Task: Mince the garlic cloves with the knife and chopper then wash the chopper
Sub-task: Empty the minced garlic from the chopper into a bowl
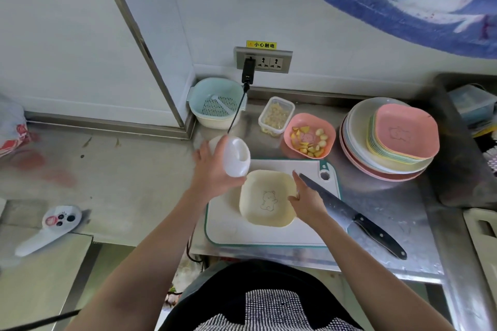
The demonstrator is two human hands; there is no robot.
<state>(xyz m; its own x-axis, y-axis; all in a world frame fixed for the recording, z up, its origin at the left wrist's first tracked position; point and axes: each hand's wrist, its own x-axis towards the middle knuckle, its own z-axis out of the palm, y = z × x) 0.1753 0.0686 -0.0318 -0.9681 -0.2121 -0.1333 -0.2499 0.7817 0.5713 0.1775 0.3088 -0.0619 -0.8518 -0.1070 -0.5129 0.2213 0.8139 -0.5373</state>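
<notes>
Overhead, a yellow label (261,45) reading 小心触电 is seen. A smooth white plastic chopper (236,155) is gripped by the left hand (212,166); the right hand (305,196), fingers straight, touches a square cream dish (265,197) beside the knife (352,213).

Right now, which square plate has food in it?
The pink plate behind the cutting board; the yellow plate on the board has none.

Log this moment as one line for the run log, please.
left hand: holds white chopper above counter | right hand: touches yellow dish on cutting board | knife: lying on board, untouched
</notes>
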